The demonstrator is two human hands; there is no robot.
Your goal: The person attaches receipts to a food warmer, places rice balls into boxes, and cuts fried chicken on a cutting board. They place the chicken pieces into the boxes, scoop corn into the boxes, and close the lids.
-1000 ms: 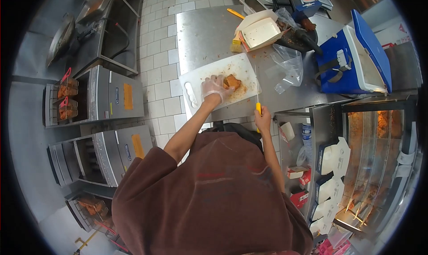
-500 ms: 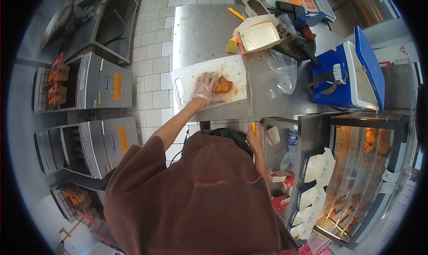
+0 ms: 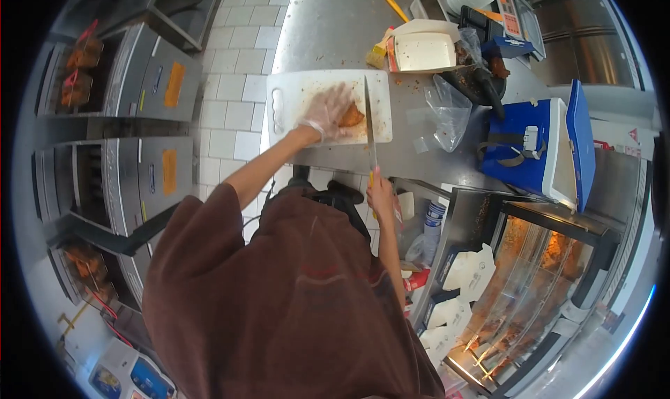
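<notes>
My left hand [image 3: 328, 113], in a clear plastic glove, lies flat with fingers spread on the white cutting board [image 3: 315, 79]. Against its fingertips and partly hidden by them is a golden-brown piece of fried chicken [image 3: 355, 115]. My right hand [image 3: 381, 198] is wrapped round the yellow handle of a long knife [image 3: 370, 116]. The blade points away from me and crosses the board just right of the chicken, very close to it. Crumbs dot the board around both.
An open takeaway box [image 3: 423, 52] and a brush [image 3: 377, 54] lie behind the board. Right of it are a plastic bag [image 3: 447, 113] and a blue cooler [image 3: 520, 130] with its lid up. A lit display cabinet [image 3: 523, 280] stands at my right, fryers [image 3: 157, 74] at my left.
My right hand has come up from beside the table and brought the knife over the board. My left hand stays spread beside the chicken. The whole view has shifted slightly.
</notes>
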